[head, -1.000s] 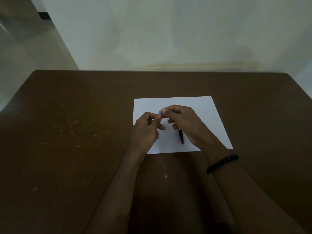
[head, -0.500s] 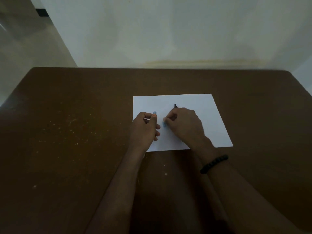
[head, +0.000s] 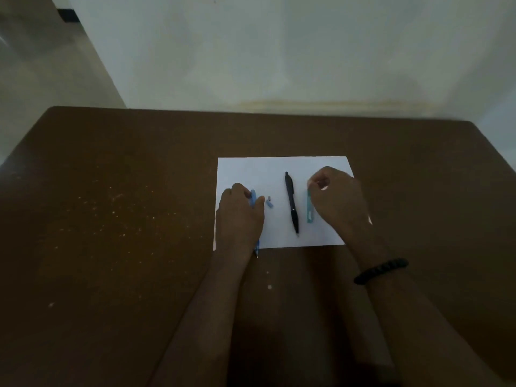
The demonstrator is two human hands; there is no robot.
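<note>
While pale flecks dot the brown table on the left, all the action sits on the white sheet of paper at its middle. Left hand first: its grip is closed round the blue pen, fingers curled over the barrel at the sheet's left side. The pen's tip pokes out by the wrist, past the paper's near edge and over the table. Just right of those fingers, two small blue parts lie loose on the sheet, apart from the hand. Next along, the black pen lies whole and untouched, running far to near. Then comes the teal piece, parallel to it and just beside. The right hand, with a black bracelet on the wrist, has its grip pinched on the far end of that piece, thumb and forefinger together. It looks to me like pen parts being sorted on the paper. To do it well, I'd hold the blue barrel low and steady and move the teal piece straight, clear of the black pen. Mind those tiny blue bits too, since one careless nudge could send them off the sheet.
</note>
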